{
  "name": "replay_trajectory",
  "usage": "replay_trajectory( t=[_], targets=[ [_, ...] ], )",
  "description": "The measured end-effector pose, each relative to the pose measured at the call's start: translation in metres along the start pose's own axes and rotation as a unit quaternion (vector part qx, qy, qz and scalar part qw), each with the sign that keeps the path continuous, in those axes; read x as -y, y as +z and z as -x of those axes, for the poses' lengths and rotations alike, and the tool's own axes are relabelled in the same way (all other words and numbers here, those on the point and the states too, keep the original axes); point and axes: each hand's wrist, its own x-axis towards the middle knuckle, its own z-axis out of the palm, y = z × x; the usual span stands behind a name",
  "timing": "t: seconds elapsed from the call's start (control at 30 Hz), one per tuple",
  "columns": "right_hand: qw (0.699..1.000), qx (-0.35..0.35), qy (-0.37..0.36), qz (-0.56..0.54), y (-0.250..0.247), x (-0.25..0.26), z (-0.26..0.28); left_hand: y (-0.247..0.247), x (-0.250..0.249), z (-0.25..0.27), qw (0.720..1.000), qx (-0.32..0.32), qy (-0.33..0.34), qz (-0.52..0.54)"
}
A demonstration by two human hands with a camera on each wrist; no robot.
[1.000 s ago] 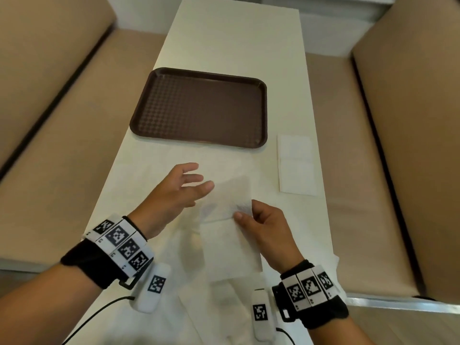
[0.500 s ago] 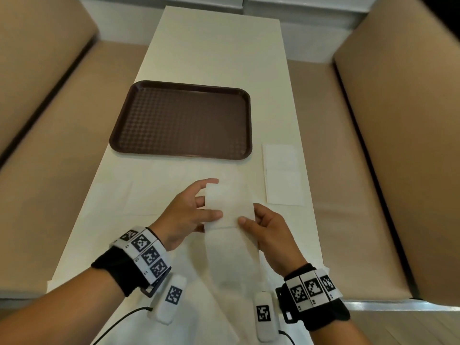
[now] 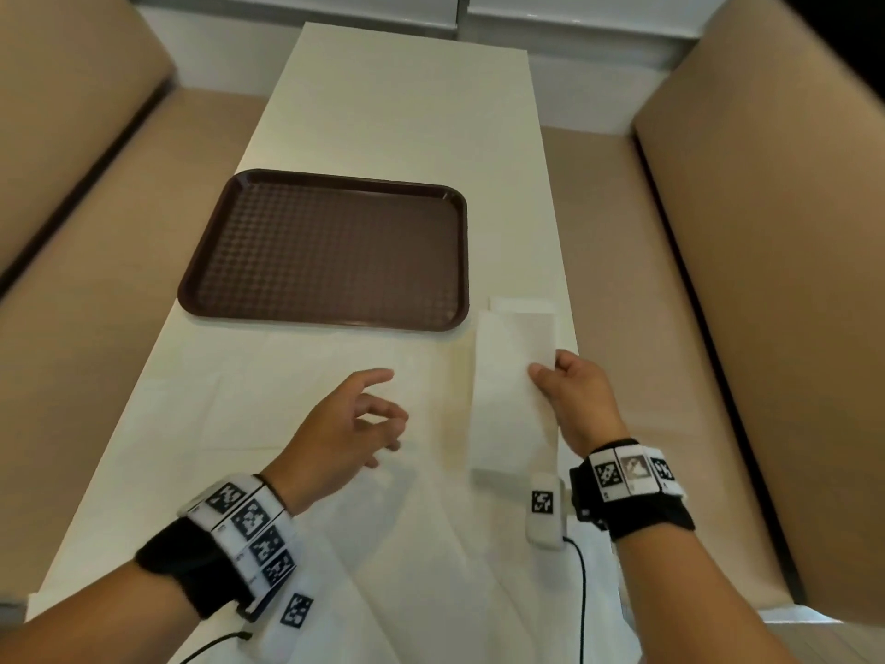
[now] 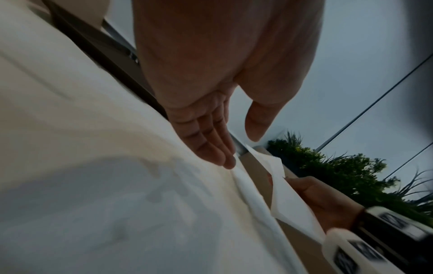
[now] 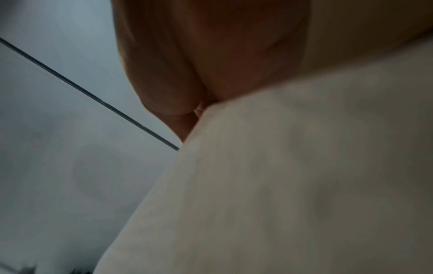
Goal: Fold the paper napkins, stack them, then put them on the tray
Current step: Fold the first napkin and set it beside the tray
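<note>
Folded napkin [image 3: 510,390] is pinched by the right hand [image 3: 574,400], held above the table, long axis running away from the person. Stacked napkin [image 3: 522,305] lies just beyond, partly covered. Left hand [image 3: 345,424] is relaxed, empty. Tray [image 3: 325,182] is bare, forward-left.

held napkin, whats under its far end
A folded napkin lies on the table there; only its far edge shows. The held napkin, pinched by the right hand, covers the rest.

Long white table [image 3: 407,112] between two tan benches [image 3: 694,280]. Brown tray [image 3: 325,251] lying flat on it. Beside the tray's right corner, a folded napkin [image 3: 522,305]. Nearer, flat white sheets [image 3: 268,404], maybe more napkins.
</note>
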Motion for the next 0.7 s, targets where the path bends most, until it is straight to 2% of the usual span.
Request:
replay_trajectory(
  t=[0.2, 0.33, 0.7],
  targets=[
    [0.997, -0.031, 0.011, 0.072, -0.014, 0.002, -0.055, -0.038, 0.039, 0.035, 0.997, -0.029, -0.062, -0.024],
    [0.992, -0.043, 0.007, 0.115, -0.013, -0.001, -0.079, -0.052, 0.057, 0.055, 0.995, -0.053, -0.080, -0.027],
    [0.966, -0.073, -0.019, 0.247, -0.012, 0.009, -0.092, -0.055, 0.070, 0.077, 0.994, -0.060, -0.083, -0.041]
  ],
)
